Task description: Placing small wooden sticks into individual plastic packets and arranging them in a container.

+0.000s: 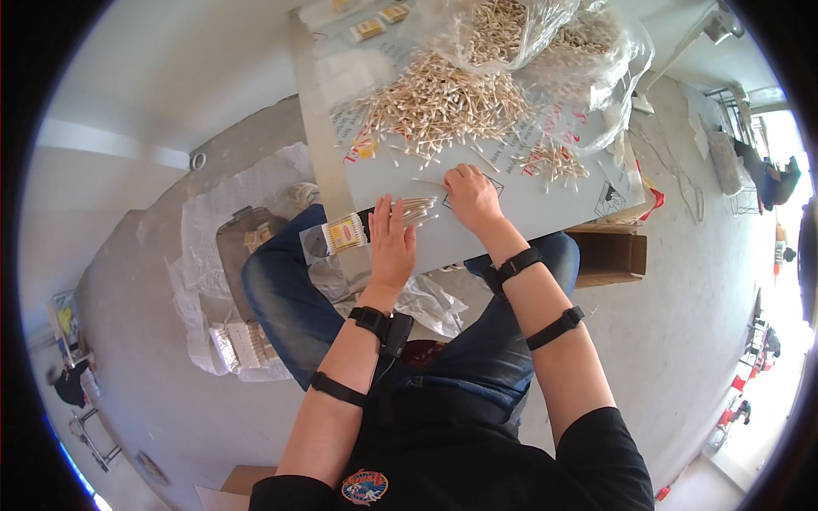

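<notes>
Apparent step: gathering swabs on the bench point(545, 209).
The left hand point(393, 247) covers a swab bundle point(419, 207) beside a yellow-labelled pack point(344, 232); its grip cannot be told. The right hand point(474, 200), fingers bunched together, meets a loose swab point(428, 181); a pinch is unconfirmed. The next move likely calls for aligned tips. The left fingers hide the bundle's left ends.

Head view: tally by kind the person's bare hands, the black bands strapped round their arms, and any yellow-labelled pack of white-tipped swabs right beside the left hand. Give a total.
Bare hands: 2 (left hand, right hand)
Black arm bands: 4, two per arm
Yellow-labelled pack of white-tipped swabs: 1
Total: 7
</notes>
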`<state>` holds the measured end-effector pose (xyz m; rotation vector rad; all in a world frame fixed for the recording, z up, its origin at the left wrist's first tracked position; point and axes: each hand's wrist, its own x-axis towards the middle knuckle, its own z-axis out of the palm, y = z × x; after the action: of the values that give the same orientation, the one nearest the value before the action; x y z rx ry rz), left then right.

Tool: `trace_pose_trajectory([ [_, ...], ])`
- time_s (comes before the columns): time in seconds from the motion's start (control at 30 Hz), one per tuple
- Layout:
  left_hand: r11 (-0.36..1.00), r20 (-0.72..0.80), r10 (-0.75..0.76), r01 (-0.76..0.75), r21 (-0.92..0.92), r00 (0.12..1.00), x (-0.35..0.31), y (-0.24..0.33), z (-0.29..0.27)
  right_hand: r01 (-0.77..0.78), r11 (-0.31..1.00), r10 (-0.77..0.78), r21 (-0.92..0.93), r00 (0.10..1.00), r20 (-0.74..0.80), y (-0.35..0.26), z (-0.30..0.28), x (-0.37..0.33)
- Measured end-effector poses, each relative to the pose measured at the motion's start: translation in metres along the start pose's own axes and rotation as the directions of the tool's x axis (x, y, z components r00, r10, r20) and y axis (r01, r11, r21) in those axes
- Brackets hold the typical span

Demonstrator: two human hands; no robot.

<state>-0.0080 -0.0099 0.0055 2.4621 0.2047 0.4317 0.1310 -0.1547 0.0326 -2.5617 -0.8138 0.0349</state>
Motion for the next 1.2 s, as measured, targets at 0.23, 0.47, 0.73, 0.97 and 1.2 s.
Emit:
trace_pose_trajectory([
  [0.23,0.904,-0.028,-0.166,0.141,-0.405,0.986,0.011,0.003,-0.002,0.214,0.975,-0.214,0.061,0.977,-0.009,-0.009,0.008,0.006],
  [0.47,0.761,-0.041,-0.219,0.145,-0.633,0.975,0.020,-0.001,-0.001,-0.047,0.931,0.101,0.361,0.986,-0.132,-0.008,0.004,-0.008],
  [0.73,0.702,-0.020,-0.205,0.133,-0.699,0.979,0.030,-0.003,0.004,-0.014,0.803,0.190,0.596,0.954,-0.232,-0.040,0.026,-0.021],
  [0.97,0.653,-0.001,-0.222,0.148,-0.743,0.975,0.030,-0.008,0.009,0.014,0.729,0.125,0.684,0.980,-0.154,-0.054,0.035,-0.010],
  [1.2,0.734,-0.003,-0.246,0.184,-0.653,0.969,0.029,-0.008,0.003,-0.112,0.590,0.300,0.800,0.950,-0.087,-0.040,0.042,-0.011],
])
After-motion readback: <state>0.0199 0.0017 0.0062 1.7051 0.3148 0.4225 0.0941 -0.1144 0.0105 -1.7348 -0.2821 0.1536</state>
